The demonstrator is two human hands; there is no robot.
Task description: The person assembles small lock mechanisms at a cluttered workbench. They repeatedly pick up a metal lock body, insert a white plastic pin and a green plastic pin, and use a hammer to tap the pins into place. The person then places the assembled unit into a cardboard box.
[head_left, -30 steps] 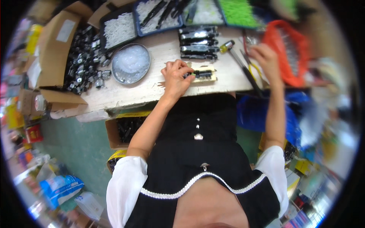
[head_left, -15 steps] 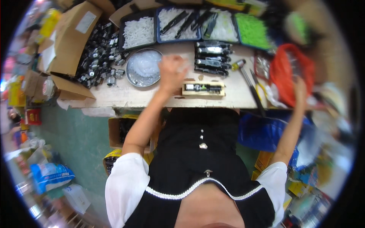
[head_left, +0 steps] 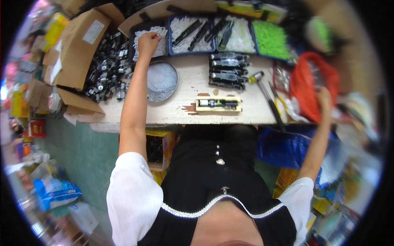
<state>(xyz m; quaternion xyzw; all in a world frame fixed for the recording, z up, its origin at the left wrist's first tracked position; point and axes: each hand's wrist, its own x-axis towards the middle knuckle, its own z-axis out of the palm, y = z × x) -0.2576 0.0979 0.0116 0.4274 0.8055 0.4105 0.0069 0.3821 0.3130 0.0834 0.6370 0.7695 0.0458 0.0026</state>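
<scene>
My left hand (head_left: 147, 44) is over the tray of small white plastic parts (head_left: 138, 29) at the back left. Its fingertips are pinched together; whatever they hold is too small to name. At the right, my right hand (head_left: 324, 98) reaches to the open red plastic bag (head_left: 299, 88), its fingers mostly hidden by the bag. In front of me lies a cream-coloured fixture (head_left: 198, 109) with a black assembly (head_left: 217, 103) showing small green and silver parts. Behind it sits a stack of black assemblies (head_left: 227, 76).
A round metal dish (head_left: 177, 80) holds clear small pieces. Left of it, black and silver parts (head_left: 104, 69) spill from a cardboard box (head_left: 76, 49). A hammer (head_left: 269, 98) and yellow-handled pliers (head_left: 281, 104) lie near the bag. A tray of green parts (head_left: 271, 40) stands behind.
My left hand has moved left and away from me, from beside the metal dish to the white parts tray. My right hand stays at the red bag.
</scene>
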